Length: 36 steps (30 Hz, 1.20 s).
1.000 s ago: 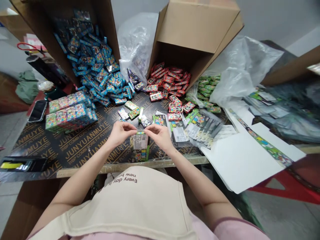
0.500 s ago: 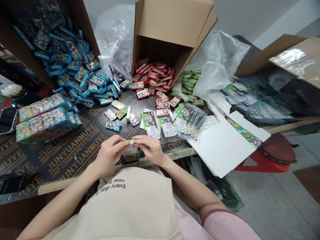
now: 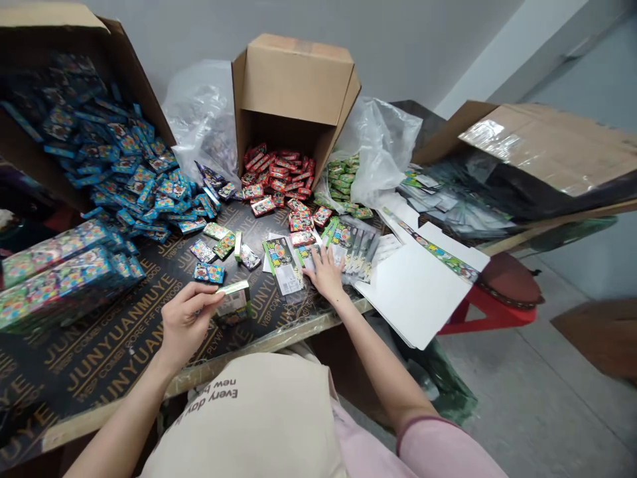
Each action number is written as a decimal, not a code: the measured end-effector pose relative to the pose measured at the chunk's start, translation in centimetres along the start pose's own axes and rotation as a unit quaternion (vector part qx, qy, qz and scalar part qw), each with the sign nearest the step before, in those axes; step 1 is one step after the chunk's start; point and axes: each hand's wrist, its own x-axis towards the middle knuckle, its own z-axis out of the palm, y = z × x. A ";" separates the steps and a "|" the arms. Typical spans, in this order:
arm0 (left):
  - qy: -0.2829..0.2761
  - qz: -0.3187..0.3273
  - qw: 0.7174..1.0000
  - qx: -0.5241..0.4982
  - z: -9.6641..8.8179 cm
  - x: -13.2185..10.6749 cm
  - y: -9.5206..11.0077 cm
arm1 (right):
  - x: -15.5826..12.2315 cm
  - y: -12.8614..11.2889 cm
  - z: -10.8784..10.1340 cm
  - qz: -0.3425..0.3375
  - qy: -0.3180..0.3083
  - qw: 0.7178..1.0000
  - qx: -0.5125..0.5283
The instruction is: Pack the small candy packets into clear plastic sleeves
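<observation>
My left hand (image 3: 192,315) pinches a small green and black box (image 3: 235,303) by its upper left edge, holding it upright near the table's front edge. My right hand (image 3: 326,275) lies with spread fingers on one of the flat green and black printed packets (image 3: 286,269). More such packets, fanned out in clear plastic (image 3: 355,245), lie just right of its fingertips. Several small loose boxes, among them a blue box (image 3: 209,273) and a green box (image 3: 225,245), sit beyond my left hand. Small red boxes (image 3: 302,238) rest above my right hand.
A carton (image 3: 297,79) spills red boxes at the back, and blue boxes (image 3: 144,179) heap at the left. Stacked wrapped packs (image 3: 54,265) stand at left. White card sheets (image 3: 418,292) overhang the front edge at right, near a red stool (image 3: 497,318).
My right hand has left the small box and moved right onto the flat packets, its fingers opening. My left hand keeps the box, now slightly further left. The view has shifted.
</observation>
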 end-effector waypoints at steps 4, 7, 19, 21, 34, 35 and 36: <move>0.009 -0.005 1.000 0.002 0.2 0.3 0.1 | -0.2 -1.3 1.2 -0.042 0.003 0.999 -0.009; 0.015 -0.004 1.000 0.004 0.5 0.3 0.1 | -0.3 -3.6 2.8 -0.096 -0.010 0.995 0.010; 0.041 -0.010 0.999 -0.011 0.7 1.6 -1.6 | -5.5 -11.5 -7.6 -0.230 -0.023 0.823 0.519; 0.044 -0.017 0.999 -0.014 0.8 1.8 -1.7 | -7.7 -12.9 -9.5 -0.391 -0.212 0.716 0.537; 0.038 0.040 0.998 0.024 -1.6 0.3 -0.9 | -10.1 -11.5 -6.5 -0.442 -0.493 0.676 0.325; 0.035 0.040 0.998 0.030 -1.9 0.4 -1.0 | -8.7 -11.4 -7.2 -0.447 -0.513 0.658 0.322; 0.032 0.037 0.998 0.034 -2.3 0.5 -1.2 | -7.2 -11.3 -8.0 -0.445 -0.537 0.638 0.327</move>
